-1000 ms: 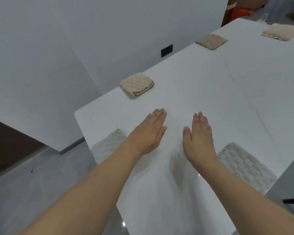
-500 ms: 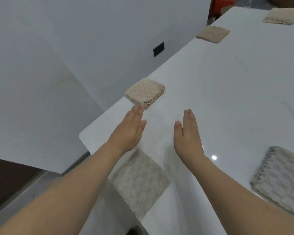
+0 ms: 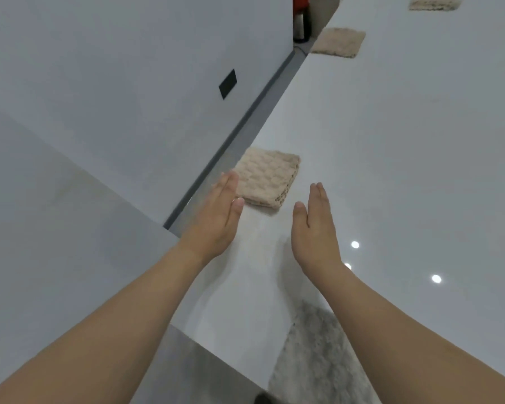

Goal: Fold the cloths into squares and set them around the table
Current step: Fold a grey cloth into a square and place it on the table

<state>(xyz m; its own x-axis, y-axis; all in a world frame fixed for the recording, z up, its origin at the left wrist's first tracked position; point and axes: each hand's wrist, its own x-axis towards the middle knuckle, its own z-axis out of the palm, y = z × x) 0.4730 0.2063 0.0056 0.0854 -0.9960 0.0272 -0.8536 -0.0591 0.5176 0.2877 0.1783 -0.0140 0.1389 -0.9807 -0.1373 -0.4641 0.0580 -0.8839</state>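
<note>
Both hands have their fingers straight and pressed together, thumbs a bit apart, and neither is holding anything. The left hand [image 3: 216,217] is out over the table's left edge with its fingertips [image 3: 230,178] overlapping the near corner of the closest folded beige waffle-knit cloth square [image 3: 267,177]; can't tell if they actually touch it. The right hand [image 3: 315,228] is held flat over bare tabletop just right of that cloth, clearly apart from it.

The cloth sits right at the left edge of the glossy white table [image 3: 405,170]. Further along the same edge there's a second folded beige cloth [image 3: 338,42], and a third [image 3: 433,2] is at the top, cut off by the frame. A blurry grey textured cloth [image 3: 318,357] lies at the near end under the right forearm. White wall on the left has a small black plate [image 3: 228,83].
</note>
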